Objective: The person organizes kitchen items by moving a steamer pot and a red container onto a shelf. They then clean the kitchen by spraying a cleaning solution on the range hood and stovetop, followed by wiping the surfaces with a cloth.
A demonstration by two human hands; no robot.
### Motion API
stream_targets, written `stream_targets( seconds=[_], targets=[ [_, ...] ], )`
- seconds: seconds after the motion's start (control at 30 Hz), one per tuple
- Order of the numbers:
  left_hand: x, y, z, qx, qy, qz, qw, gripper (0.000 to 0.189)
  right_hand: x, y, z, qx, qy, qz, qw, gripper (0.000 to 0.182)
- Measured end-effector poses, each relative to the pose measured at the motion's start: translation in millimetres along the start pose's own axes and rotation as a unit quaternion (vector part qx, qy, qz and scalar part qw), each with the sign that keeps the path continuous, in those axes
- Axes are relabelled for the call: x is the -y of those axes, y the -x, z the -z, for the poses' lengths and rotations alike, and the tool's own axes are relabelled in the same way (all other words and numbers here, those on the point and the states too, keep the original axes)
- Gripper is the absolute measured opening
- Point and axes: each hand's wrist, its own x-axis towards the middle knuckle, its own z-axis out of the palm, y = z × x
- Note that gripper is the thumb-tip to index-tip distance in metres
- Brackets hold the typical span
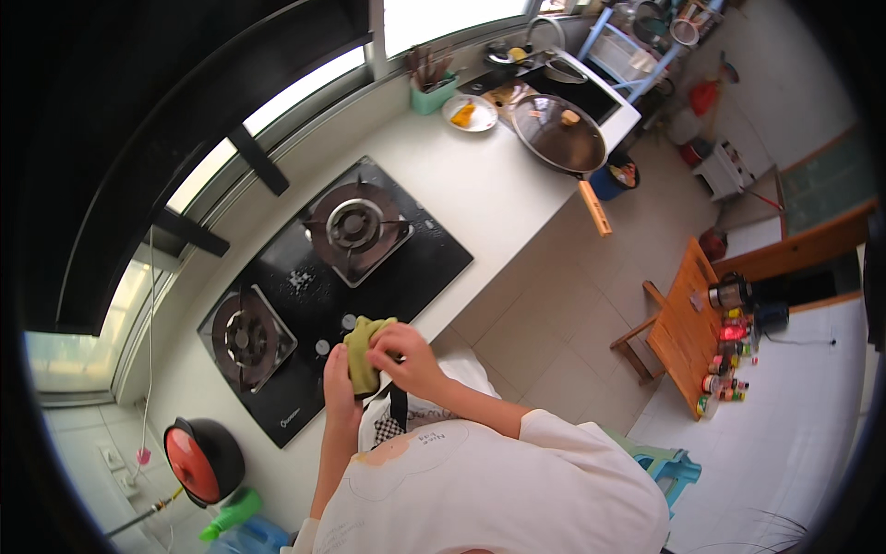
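Note:
In front of my body, at the near edge of the black gas cooktop (422,270), I hold a bunched yellow-green cloth (361,353). My left hand (339,384) supports it from the left side. The fingers of my right hand (408,353) pinch its right side. A dark edge shows beneath the cloth, and I cannot tell what it belongs to. White foam or residue (300,280) lies on the glass between the left burner (242,338) and the right burner (354,223). Two control knobs sit just beyond the cloth.
A lidded frying pan (559,135) has its wooden handle jutting past the counter edge. Near it are a white plate (484,119) with an orange-yellow piece and a green utensil holder (432,97). A black pot with a red lid (188,457) and a green-topped bottle (239,509) stand at left.

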Motion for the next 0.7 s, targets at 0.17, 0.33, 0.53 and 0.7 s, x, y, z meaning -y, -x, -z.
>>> stream_targets(
  seconds=[0.17, 0.33, 0.53, 0.7],
  targets=[
    [4.5, 25.6, -30.3, 0.031, -0.192, -0.087, 0.977, 0.026, -26.2, 9.3, -17.4, 0.007, -0.28, -0.274, 0.92, 0.046],
    [-9.0, 23.9, -7.3, 0.09, -0.239, -0.082, 0.963, 0.047, -98.7, -3.7, 3.9, -0.051, -0.249, -0.337, 0.907, 0.041],
    [-33.1, 47.5, 43.2, -0.08, -0.302, -0.076, 0.947, 0.034, -198.4, -62.7, 76.1, -0.112, 0.194, -0.176, 0.958, 0.045],
    [-10.7, 61.5, 68.8, -0.095, -0.291, -0.035, 0.951, 0.03, -220.4, -26.9, 0.4, -0.003, 0.464, -0.076, 0.883, 0.073]
  ],
)
